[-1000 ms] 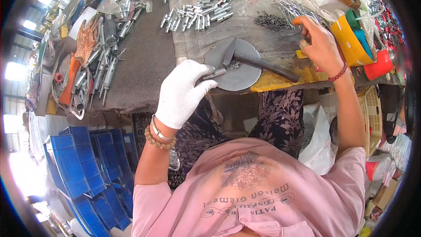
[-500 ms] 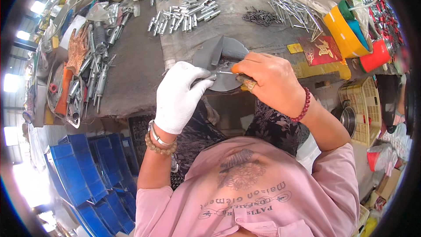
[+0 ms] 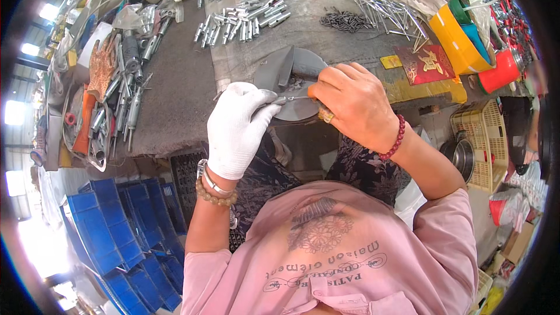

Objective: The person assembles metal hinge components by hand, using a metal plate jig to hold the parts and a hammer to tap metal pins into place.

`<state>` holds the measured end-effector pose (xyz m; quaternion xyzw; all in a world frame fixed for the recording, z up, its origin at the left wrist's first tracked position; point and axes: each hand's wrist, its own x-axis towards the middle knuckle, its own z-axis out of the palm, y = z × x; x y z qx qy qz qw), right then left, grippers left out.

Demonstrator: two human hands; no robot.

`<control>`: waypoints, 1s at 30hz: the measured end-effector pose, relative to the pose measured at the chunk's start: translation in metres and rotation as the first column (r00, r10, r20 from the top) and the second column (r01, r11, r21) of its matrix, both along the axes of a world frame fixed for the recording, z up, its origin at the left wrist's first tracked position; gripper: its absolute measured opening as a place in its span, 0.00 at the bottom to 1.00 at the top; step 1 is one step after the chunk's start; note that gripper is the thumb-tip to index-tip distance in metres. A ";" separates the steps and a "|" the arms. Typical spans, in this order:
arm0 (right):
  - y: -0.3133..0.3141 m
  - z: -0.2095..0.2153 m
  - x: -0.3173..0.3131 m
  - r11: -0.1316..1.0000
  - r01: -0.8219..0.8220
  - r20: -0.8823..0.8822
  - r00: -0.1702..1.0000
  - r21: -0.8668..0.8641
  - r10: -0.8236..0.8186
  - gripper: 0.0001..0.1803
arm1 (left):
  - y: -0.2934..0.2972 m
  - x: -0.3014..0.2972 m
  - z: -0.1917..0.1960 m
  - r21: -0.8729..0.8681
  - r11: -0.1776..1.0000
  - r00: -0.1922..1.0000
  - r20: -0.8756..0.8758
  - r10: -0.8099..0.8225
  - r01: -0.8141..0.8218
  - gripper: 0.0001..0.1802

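My left hand (image 3: 238, 128), in a white glove, pinches a small metal cylinder (image 3: 282, 100) between thumb and fingertips. Bare, with a beaded bracelet and orange-stained fingers, my right hand (image 3: 363, 106) grips a thin metal rod (image 3: 301, 97). The rod reaches left to the end of the cylinder; whether it sits inside cannot be made out. Both hands are over the front of a round grey dish (image 3: 265, 70). An upright grey plate (image 3: 286, 65) stands in this dish, with small bits beside it.
Many metal tubes (image 3: 251, 16) lie at the back of the cloth-covered table (image 3: 181, 81). Small dark pins (image 3: 345, 21) and long rods (image 3: 388, 9) are right of them. Tools (image 3: 123, 81) crowd the left; a red envelope (image 3: 424, 65) and yellow container (image 3: 461, 38) stand right.
My hands have come slightly closer together, and less of the thin rod shows between them. My right hand has turned a little. The grip of both hands is kept.
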<state>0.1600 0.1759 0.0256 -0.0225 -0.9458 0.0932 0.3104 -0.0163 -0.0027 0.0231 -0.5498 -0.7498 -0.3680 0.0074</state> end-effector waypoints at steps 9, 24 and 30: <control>0.002 -0.001 -0.003 1.000 -0.023 -0.009 1.000 -0.007 0.023 0.07 | 0.000 -0.002 -0.002 -0.018 0.999 0.999 -0.047 -0.029 0.028 0.07; 0.006 0.001 -0.007 0.995 -0.076 0.097 0.993 0.061 0.070 0.06 | 0.001 0.002 -0.004 0.012 0.997 0.991 0.105 -0.078 0.077 0.11; 0.024 0.006 0.007 1.000 0.022 0.009 1.000 0.002 -0.022 0.09 | -0.003 0.005 -0.002 0.002 0.998 0.995 0.081 -0.063 0.063 0.10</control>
